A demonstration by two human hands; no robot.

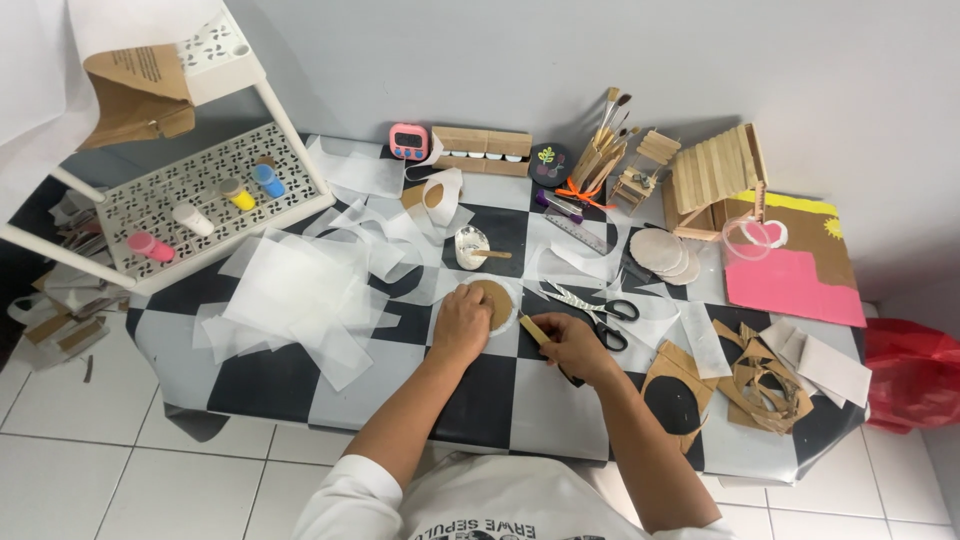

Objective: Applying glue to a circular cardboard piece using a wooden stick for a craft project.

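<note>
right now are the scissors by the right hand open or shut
Open. The scissors lie flat on the checkered table with their blades spread apart in a V, black handles toward the right, untouched beside the right hand.

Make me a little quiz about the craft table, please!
1. True or false: the left hand presses on a round cardboard disc.
2. What does the right hand hold? A) wooden stick B) pencil C) spoon
3. Which tool lies just right of the disc?

Key:
1. True.
2. A.
3. The scissors.
</note>
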